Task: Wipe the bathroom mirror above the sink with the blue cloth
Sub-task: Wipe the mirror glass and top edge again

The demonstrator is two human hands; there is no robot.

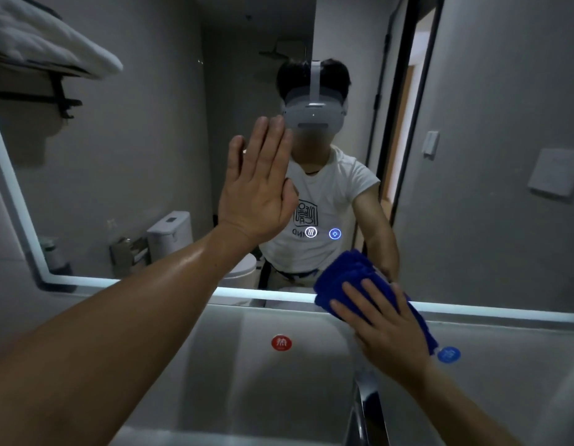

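Blue cloth [346,275] beneath flat right grip [388,329], low on mirror [144,162]

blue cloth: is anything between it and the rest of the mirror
Only the left hand, flat at the mirror up-left of the blue cloth, which the right hand presses on its lower edge.

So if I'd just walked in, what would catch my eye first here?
Probably the left hand, raised flat with straight fingers at the middle of the mirror. Next comes the bright blue cloth at the mirror's glowing lower edge, on the right, pressed there by the right hand. Two small lit icons shine in the glass between them.
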